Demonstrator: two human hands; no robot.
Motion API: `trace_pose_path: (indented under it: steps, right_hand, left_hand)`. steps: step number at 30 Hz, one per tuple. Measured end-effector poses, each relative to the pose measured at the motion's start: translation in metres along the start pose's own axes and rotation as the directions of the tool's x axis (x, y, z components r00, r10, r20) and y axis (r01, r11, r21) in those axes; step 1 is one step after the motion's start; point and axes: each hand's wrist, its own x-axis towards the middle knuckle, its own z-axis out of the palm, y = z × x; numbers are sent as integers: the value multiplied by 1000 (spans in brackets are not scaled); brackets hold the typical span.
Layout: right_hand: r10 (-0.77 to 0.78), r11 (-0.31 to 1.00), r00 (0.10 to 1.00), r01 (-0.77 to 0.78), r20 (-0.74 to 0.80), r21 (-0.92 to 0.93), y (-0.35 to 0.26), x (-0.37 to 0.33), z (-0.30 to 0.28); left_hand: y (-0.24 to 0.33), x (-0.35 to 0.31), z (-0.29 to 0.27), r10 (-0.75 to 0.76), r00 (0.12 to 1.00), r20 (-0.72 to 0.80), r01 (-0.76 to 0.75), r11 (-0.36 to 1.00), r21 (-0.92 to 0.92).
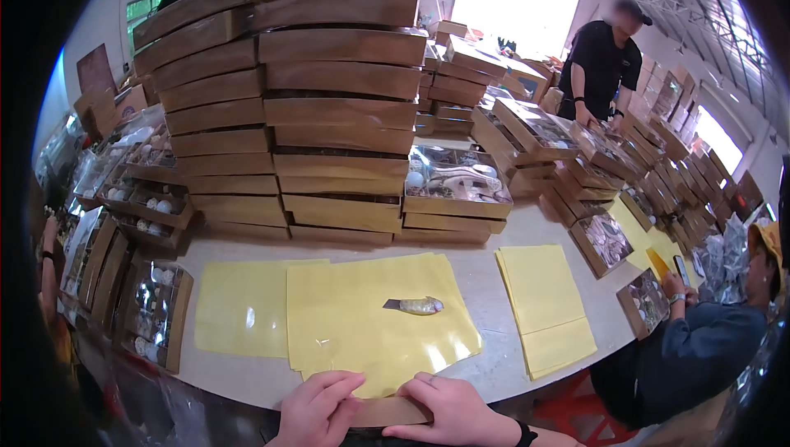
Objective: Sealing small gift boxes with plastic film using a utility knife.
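Note:
At the table's near edge, a brown cardboard piece, which looks like the side of a shallow box, lies between my hands; its lower part is cut off by the picture's edge. My left hand grips its left end with bent fingers. Over the right end, my right hand is closed with the thumb along the near side. Just beyond are overlapping yellow sheets. On them rests a small tool with a dark flat blade and a handle that seems wrapped in clear film.
Tall stacks of brown boxes rise beyond the sheets. Boxes with clear lids stand right of them, another at left. More yellow sheets lie at right. One person handles boxes far right; another sits at the right edge.

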Motion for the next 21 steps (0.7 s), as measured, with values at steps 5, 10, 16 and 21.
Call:
trace_pose_path:
  steps: [5, 10, 16, 21]
  right_hand:
    - [21, 1000, 1000, -21, 0, 11, 2, -2, 0]
    - [-16, 999, 996, 18, -86, 26, 4, -3, 2]
    - [11, 1000, 1000, -11, -12, 4, 4, 1, 7]
    - [-32, 999, 997, 34, -66, 27, 8, 3, 11]
  left_hand:
    - [12, 7, 0, -63, 997, 44, 61, 996, 62]
    - [10, 21, -15, 61, 995, 75, -73, 981, 179]
    - [19, 25, -30, 32, 999, -13, -31, 994, 106]
    - [35, 45, -47, -55, 984, 169, 61, 998, -32]
